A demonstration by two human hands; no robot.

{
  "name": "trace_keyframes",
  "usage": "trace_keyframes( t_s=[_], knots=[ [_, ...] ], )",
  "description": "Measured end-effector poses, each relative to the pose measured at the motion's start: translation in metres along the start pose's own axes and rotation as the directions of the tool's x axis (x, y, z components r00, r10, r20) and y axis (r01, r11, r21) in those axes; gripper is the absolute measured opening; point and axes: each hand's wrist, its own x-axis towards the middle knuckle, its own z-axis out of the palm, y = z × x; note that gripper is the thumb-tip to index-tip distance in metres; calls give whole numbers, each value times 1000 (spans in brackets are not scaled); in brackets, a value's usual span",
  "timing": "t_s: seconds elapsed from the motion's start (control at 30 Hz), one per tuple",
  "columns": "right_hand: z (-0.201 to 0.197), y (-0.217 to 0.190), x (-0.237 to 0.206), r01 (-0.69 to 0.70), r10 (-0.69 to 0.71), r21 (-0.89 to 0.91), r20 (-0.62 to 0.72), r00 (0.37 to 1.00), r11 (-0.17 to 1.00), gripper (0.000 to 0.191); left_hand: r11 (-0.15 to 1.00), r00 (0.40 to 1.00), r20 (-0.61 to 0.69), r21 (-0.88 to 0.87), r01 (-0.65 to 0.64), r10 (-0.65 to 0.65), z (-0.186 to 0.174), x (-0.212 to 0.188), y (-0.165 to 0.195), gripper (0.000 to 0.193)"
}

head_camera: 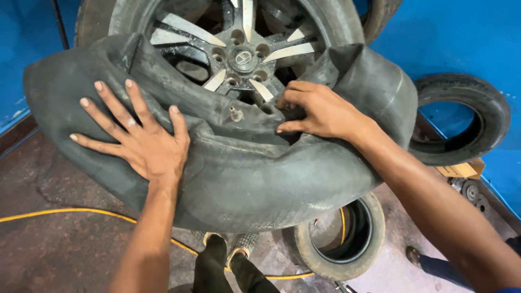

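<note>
Hands work a slack black inner tube (239, 179) against an alloy wheel in a blue-walled tyre shop.

Left hand (138, 138) lies open, fingers spread flat on the tube's outer wall; right hand (317, 111) is curled, fingertips hooked over the folded inner edge just beside the metal valve stem (235, 114); the tube sags in front of the mounted wheel (244, 51), its silver spokes showing behind. Handled well, the flat palm would steady the rubber while the hooked fingers pull evenly, kept clear of the valve. Two loose tyres hold nothing visible: one (342, 236) lies on the floor below, another (461, 116) leans at the wall; a yellow hose (81, 212) crosses the stained floor.
</note>
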Motion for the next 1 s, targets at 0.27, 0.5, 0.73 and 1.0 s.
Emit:
trace_keyframes(
  t_s=[0.27,0.5,0.73,1.0],
  knots=[
    [19,15,-13,80,-60,183,-112,992,980,22,1000,999,-40,-28,-3,2,6,0,0,73],
    [41,25,-18,-69,137,373,-159,978,925,20,999,1000,-25,-44,4,-5,11,1,-1,72],
    [0,15,-32,69,551,721,-584,596,690,45,999,1000,1,-42,4,-4,7,1,-1,74],
    [15,-84,-136,-276,206,-9,-644,737,961,69,998,997,77,-51,25,-21,-9,3,3,77]
  ],
)
